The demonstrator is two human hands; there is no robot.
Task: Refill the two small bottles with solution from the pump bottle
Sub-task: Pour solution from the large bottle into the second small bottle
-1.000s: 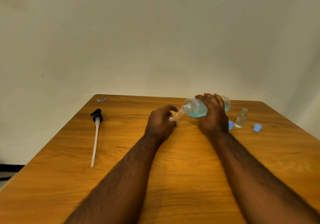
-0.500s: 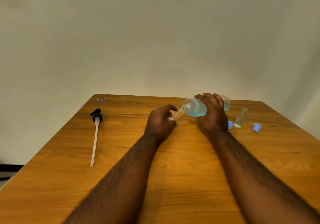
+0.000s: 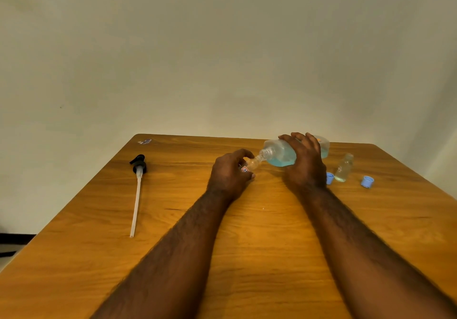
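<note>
The work is concentrated near the far edge of the table, right of centre. The far edge runs just behind the pump bottle. A broad open area of tabletop is left between the two forearms and toward the near edge. A second open area lies between the left hand and the pump head, which is laid flat near the left edge, black head toward the wall and white dip tube pointing toward the near edge. The pump bottle is tipped on its side and gripped from above by the right hand. Blue solution is pooled along its lower side, and its open neck is brought to the mouth of the first small bottle. That bottle is gripped in the curled fingers of the left hand and is largely hidden; whether liquid is passing cannot be told. Two small bottles are counted: the one held, and a second small bottle standing open-mouthed to the right of the right hand, with pale liquid in its lower part. Two caps are counted: the first blue cap just beside the right wrist, and the second blue cap apart, to the right of the standing bottle and nearest the right edge. One pump bottle and one pump head are counted. A small scrap lies at the far left corner. The surface is orange-brown wood grain; a plain off-white wall stands behind it.
</note>
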